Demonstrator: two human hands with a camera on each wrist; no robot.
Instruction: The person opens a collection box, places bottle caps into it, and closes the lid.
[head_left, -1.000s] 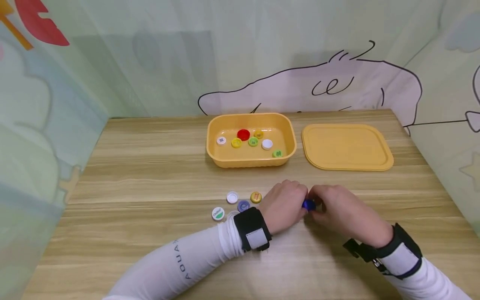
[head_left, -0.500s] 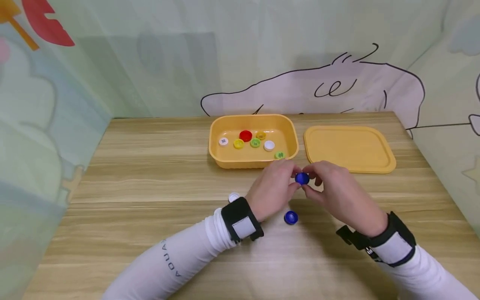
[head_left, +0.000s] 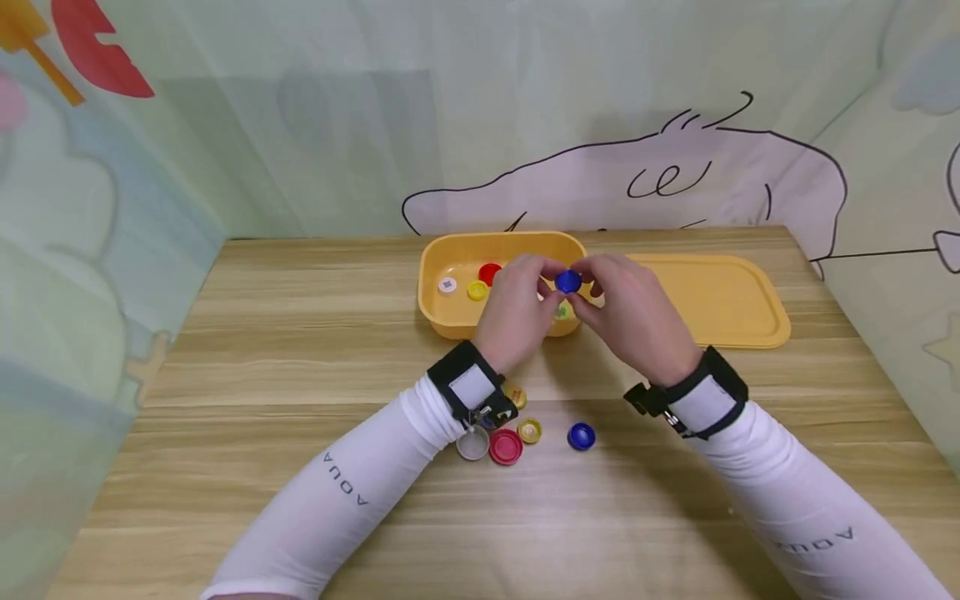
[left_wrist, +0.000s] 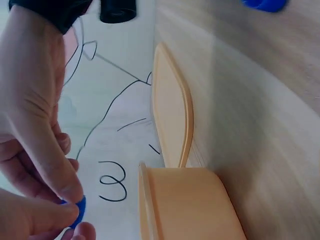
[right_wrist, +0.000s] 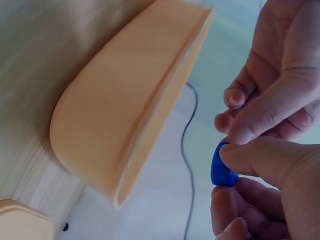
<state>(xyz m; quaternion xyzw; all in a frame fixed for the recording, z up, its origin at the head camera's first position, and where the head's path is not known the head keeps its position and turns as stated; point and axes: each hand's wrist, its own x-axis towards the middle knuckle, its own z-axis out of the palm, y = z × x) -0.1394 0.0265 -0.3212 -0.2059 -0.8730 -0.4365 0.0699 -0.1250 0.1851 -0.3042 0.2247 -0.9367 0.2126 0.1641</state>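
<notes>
1. The left hand (head_left: 517, 315) and the right hand (head_left: 641, 321) meet at one blue cap (head_left: 568, 282), each grasping its edge between thumb and fingers.
2. Sharing so small a piece from opposite sides probably keeps it from tipping or slipping; its upper face is left uncovered between the fingertips.
3. The cap is raised off the bench (head_left: 300, 371). From the head it shows against the right end of the yellow tub (head_left: 457, 330); the wrist views show it apart from the tub wall. I cannot tell whether it is directly above the opening.
4. The yellow lid (head_left: 723, 300) lies flat just right of the tub, partly behind the right hand. Being off, it leaves the tub's mouth open.
5. Inside the tub, a white cap (head_left: 447, 286), a red cap (head_left: 490, 273) and a green cap (head_left: 562, 312) lie spread out, likely so each stays visible; the left hand hides part of the floor.
6. Near the left wrist, a pink-red cap (head_left: 506, 447) and a clear cap (head_left: 472, 443) sit clustered. A second blue cap (head_left: 581, 436) rests apart, to their right, perhaps kept separate on purpose.
</notes>
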